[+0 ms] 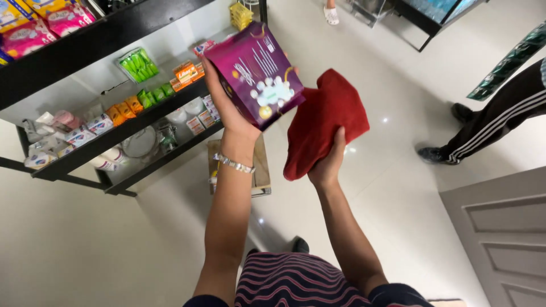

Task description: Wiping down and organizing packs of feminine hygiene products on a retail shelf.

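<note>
Here, head view:
Surroundings: black metal shelf [122, 133] of small packets at left; another person's striped trouser leg [500, 116] at right.
Left hand [227, 108]: clasps purple cardboard box [256, 74], raised before the shelf.
Right hand [330, 165]: grips red folded cloth [324, 122], touching the box.

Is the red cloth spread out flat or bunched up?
Bunched up: the red cloth hangs in thick folds gripped by the right hand, beside the purple box.
</note>
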